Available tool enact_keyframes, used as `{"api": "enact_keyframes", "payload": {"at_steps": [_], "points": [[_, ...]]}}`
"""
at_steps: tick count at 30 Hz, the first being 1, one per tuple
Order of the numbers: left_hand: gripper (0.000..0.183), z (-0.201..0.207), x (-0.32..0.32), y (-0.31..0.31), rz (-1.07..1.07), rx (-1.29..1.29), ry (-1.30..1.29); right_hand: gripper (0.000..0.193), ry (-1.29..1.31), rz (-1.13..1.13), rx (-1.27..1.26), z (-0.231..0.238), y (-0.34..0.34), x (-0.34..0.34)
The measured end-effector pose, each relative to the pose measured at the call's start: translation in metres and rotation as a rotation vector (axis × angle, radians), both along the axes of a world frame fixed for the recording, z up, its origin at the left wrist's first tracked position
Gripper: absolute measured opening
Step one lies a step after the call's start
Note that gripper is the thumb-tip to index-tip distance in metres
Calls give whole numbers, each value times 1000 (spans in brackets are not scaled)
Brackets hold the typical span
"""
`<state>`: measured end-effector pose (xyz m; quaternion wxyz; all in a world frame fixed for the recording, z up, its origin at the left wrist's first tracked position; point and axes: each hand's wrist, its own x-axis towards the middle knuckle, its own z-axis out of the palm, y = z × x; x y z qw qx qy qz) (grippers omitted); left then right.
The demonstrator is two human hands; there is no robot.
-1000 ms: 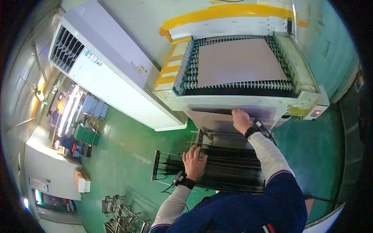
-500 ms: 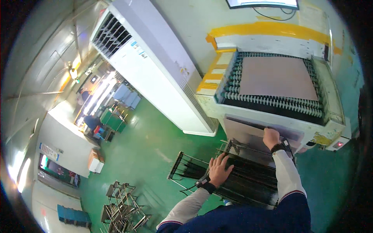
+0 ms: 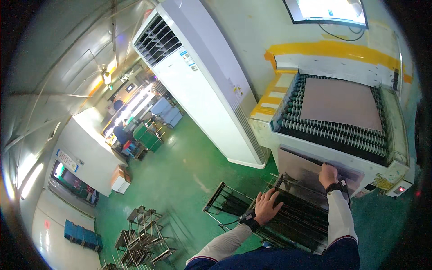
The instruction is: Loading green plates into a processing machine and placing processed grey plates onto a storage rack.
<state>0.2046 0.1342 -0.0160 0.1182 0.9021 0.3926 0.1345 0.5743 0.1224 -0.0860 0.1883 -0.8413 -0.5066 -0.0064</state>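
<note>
My right hand (image 3: 328,176) is closed on the top edge of a thin copper-coloured panel (image 3: 294,165), which stands upright in front of the roller machine. The panel's lower part goes down behind the dark slotted rack (image 3: 301,216); I cannot tell whether it sits in a slot. My left hand (image 3: 267,207) rests over the rack's left part with its fingers spread, holding nothing. Dark thin sheets appear to fill the rack close together. Another flat copper-coloured panel (image 3: 339,103) lies on the rollers.
The roller machine (image 3: 261,128) stands ahead on the right, a tall white air conditioner (image 3: 202,90) left of it. Several metal racks (image 3: 141,234) stand on the green floor (image 3: 180,180) at lower left. A screen (image 3: 326,11) hangs above; people work far left.
My view has turned, so the whole scene sits farther right and lower. Against the rack and panel, both hands look almost the same as before.
</note>
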Motion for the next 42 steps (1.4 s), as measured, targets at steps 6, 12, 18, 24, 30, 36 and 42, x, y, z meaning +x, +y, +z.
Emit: {"api": "enact_keyframes", "payload": {"at_steps": [6, 12, 18, 24, 30, 36, 42], "points": [[62, 0, 0, -1, -1, -8, 7, 16, 5, -28, -38, 3, 2, -1], [63, 1, 0, -1, 5, -13, 23, 17, 6, -31, -22, -1, 1, -1], [62, 0, 0, -1, 7, -3, 4, 18, 113, -58, 54, -15, 6, 2], [61, 0, 1, -1, 10, 7, 4, 19, 32, -10, 6, -2, -2, -1], [61, 2, 1, -2, 6, 13, -7, 21, -3, -28, 8, 2, 0, -5], [61, 0, 1, -1, 11, 8, 7, 23, 7, -38, -16, -3, 1, -3], [61, -3, 1, -1, 5, 16, -9, 25, 58, -57, -22, 4, 0, -5]]}}
